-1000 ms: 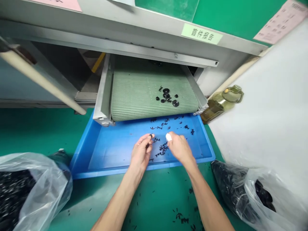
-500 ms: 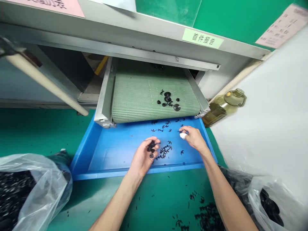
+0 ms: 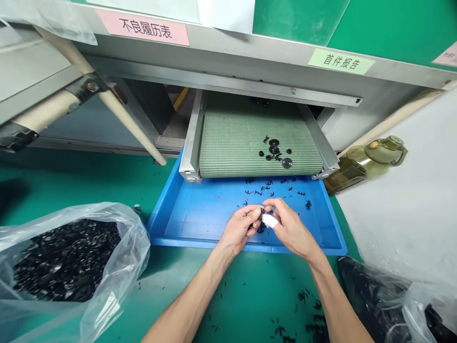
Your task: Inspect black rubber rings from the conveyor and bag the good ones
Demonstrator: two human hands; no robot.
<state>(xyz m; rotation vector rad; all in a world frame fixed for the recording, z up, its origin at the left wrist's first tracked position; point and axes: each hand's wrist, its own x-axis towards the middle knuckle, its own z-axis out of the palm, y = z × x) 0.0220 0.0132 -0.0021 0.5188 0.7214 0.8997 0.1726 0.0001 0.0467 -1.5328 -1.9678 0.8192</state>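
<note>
Just above the shallow blue plastic tray [image 3: 200,224], left hand [image 3: 240,229] and right hand [image 3: 291,231] meet, together pinching a small black rubber part [image 3: 263,211].

small black part [image 3: 263,211], pinched between left hand [image 3: 240,229] and right hand [image 3: 292,229], above blue tray [image 3: 193,224]

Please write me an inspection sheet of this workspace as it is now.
Surface: green table, black scraps scattered near the person's arms.
Job's things: small black part above blue tray; more parts on the conveyor belt and in the tray.
Clutter: open plastic bag of black parts at left; olive bottle at right.
Hands: left hand and right hand pinch the part together; white tape on a right finger.
Cables: nothing seen.
Surroundings: grey machine, pink label, green label.
</note>
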